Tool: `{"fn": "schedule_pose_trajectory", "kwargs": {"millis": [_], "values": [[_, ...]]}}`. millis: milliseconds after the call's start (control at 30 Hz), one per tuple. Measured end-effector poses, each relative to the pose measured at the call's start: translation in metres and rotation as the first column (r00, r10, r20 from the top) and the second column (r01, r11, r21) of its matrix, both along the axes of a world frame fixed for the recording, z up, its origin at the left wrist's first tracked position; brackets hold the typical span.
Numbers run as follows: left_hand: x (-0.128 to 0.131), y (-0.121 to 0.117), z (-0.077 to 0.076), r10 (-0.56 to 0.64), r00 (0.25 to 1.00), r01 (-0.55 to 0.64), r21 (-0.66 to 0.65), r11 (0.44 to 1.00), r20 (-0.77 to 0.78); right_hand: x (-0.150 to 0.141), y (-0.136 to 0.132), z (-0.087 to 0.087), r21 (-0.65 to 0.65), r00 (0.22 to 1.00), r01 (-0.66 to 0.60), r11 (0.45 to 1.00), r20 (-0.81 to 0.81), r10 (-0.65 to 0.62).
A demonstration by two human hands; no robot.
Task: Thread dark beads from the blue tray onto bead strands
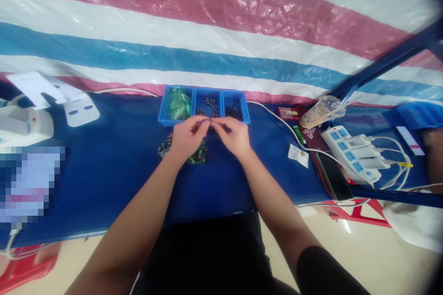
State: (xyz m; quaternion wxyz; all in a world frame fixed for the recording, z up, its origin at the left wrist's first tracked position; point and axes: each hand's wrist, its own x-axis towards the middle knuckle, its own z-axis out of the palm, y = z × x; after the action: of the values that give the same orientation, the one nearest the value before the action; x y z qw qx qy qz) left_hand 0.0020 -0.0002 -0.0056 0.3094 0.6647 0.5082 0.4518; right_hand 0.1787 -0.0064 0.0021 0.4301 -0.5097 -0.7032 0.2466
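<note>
My left hand (188,136) and my right hand (232,134) meet fingertip to fingertip at the front of a blue three-compartment tray (160,117). Both are closed in a pinch, around something small and dark that is too tiny to name. In the tray, the left compartment holds a green plastic bag (179,103), the middle one small brass-and-black parts (210,101), and the right one dark small parts (234,111). Under my left hand lies a green bag (198,156) with more small metallic parts (166,144) beside it, partly hidden by the hand.
To the right are a power strip (350,154) with plugs and cables, a plastic drink cup (320,113), a black phone (334,176), a small white packet (298,155) and a green lighter (299,134). A white stand (81,108) is at left. Striped sheeting (207,32) hangs behind.
</note>
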Motion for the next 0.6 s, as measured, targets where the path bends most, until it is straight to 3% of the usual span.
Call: {"fn": "schedule_pose_trajectory", "kwargs": {"millis": [600], "values": [[-0.0014,-0.0005,-0.0003,-0.029,0.997,0.031,0.038,0.999,-0.066,0.0004,0.0042,-0.0050,-0.023,0.997,-0.064,0.998,-0.034,0.063]]}}
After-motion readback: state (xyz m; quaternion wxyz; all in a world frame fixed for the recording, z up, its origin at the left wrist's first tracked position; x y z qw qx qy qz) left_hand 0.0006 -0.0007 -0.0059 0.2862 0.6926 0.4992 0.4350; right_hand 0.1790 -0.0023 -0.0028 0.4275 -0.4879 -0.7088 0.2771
